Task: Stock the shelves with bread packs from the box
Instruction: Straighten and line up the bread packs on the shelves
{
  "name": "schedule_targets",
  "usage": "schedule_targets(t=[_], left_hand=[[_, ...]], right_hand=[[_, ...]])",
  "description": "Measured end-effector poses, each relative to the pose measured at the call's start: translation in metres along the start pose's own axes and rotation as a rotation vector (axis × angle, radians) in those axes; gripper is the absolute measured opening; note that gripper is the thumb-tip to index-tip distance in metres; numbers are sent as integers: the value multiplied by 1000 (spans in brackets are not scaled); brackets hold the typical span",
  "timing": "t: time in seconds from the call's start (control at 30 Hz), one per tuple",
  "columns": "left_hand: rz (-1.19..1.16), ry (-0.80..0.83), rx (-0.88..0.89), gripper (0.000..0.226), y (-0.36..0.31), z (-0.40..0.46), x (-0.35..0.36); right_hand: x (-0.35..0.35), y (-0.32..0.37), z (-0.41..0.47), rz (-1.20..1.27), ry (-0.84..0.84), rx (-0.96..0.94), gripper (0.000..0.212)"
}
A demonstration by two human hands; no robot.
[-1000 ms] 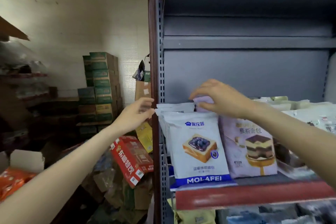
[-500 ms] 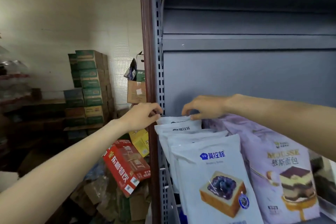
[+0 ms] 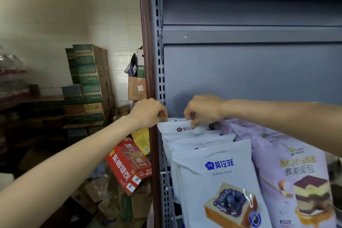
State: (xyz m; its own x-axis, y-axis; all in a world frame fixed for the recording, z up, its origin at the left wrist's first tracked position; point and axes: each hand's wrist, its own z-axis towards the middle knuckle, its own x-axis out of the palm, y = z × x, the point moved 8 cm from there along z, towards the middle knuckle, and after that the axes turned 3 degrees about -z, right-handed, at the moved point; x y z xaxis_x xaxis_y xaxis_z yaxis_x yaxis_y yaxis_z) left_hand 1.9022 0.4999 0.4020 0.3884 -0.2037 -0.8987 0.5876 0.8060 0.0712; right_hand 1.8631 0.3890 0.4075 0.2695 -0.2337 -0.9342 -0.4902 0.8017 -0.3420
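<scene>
i saw both hands at the rearmost white bread pack [image 3: 185,128] on the shelf [image 3: 249,76], left hand [image 3: 149,113] pinching its top-left corner, right hand [image 3: 202,110] pinching its top edge, its long axis upright, fingers directly above it.

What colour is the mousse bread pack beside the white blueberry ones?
Pale lilac, with gold lettering and a layered cake picture: mousse bread pack, head view.

White bread pack [image 3: 220,177] — "莫拉菲"; lilac pack [image 3: 296,170] — "MOUSSE 慕斯面包".
</scene>
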Motion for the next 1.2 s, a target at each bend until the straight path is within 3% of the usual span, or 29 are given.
schedule_targets(t=[0.2,0.4,0.53,0.63,0.73,0.8,1.03,1.2], left_hand=[[-124,-135,9,8,5,-4,-8],[-322,-97,30,11,6,-12,-2],[-407,-100,-44,27,10,-21,-8],[-382,-88,-27,34,3,-28,-9],[-364,-70,48,39,-10,-37,-11],[-330,1,82,39,-18,-42,-7],[-394,105,91,40,-28,-47,-12],[-350,-21,85,12,-30,-48,-18]], right_hand=[[-13,3,-12,-110,-165,35,11],[-2,-7,-14,-49,-96,79,14],[-16,2,-25,173,-72,-85,18],[-13,11,-33,323,63,-168,18],[11,10,-33,238,239,-128,30],[19,8,-31,221,258,-93,31],[-5,13,-29,47,49,-74,15],[-19,16,-43,69,-36,-46,10]])
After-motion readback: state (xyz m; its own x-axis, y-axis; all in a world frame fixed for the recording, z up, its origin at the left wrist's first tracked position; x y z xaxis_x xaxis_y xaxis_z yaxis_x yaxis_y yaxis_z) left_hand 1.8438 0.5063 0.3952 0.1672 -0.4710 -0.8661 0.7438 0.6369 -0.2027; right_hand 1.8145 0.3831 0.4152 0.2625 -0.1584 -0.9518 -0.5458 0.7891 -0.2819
